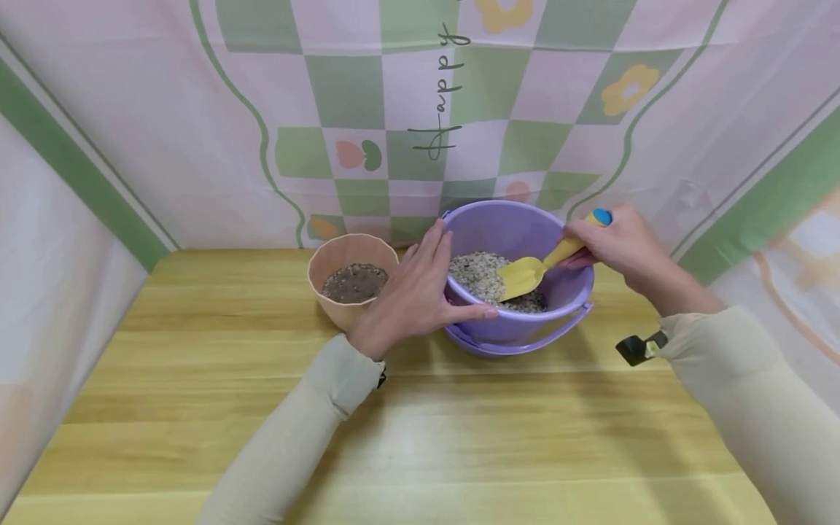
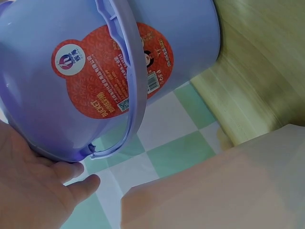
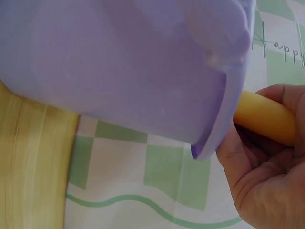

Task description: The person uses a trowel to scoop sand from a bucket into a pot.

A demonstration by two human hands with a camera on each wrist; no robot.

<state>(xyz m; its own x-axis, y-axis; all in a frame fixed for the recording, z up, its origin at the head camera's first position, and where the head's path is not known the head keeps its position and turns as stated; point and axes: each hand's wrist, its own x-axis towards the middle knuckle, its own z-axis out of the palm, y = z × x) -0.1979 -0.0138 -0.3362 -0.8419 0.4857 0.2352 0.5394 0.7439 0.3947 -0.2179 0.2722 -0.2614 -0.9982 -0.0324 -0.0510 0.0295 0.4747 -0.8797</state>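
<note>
My right hand [image 1: 617, 240] grips a yellow trowel [image 1: 523, 278] by its handle [image 3: 267, 117], which has a blue end. The blade lies in pale, grainy grit [image 1: 477, 273] inside a purple bucket [image 1: 505, 329]. My left hand [image 1: 420, 292] rests against the bucket's left side, fingers straight along the rim and thumb stretched over its front edge. In the left wrist view, fingertips of the left hand [image 2: 43, 183] touch the bucket near its handle joint. Left of that hand stands a peach faceted pot [image 1: 328, 257] with brown soil [image 1: 355, 283] inside.
Bucket and pot stand near the back edge of a wooden table [image 1: 420, 437]. Behind them hangs a checked green-and-white cloth [image 1: 416, 87], close to the bucket. The bucket's handle [image 1: 558, 337] hangs down in front, and a red label [image 2: 100, 90] is on its side.
</note>
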